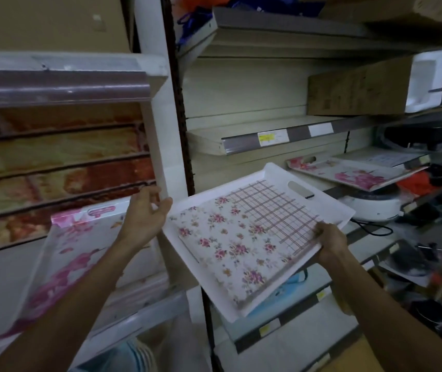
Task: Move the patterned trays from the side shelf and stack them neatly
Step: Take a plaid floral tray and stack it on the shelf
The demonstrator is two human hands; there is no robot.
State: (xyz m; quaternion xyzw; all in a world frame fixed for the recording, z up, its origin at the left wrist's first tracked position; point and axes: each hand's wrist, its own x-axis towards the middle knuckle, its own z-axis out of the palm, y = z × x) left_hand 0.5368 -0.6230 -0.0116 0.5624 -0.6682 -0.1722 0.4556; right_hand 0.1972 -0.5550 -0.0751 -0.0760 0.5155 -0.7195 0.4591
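Leaning on the left side shelf (61,84), w/ its lower edge out toward the person, is a pink-blossom tray (61,253); above it, reddish patterned panels (58,162) lie stacked behind the shelf front. Left hand (144,213) hovers just right of that tray's top corner, near the white upright (158,130); fingers loosely curled, thumb spread, holding nothing & just short of the near-left rim of the floral-and-check tray (244,242). That tray is in mid-air btwn the two shelving units, tilted, long axis running from lower left to upper right, handle slot at the far upper-right end. Right hand (327,242) pinches its right long edge abt midway, fingers over the rim, thumb underneath prob. but hidden. So the carrying side is right; left hand is nearer the free corner & looks best placed to steady it. Further right, on the front edge of a mid shelf (348,189), lies another pink-blossom tray (356,173) flat, a smaller pale tray (386,158) on top: likely the stack target, up & right of the held tray.
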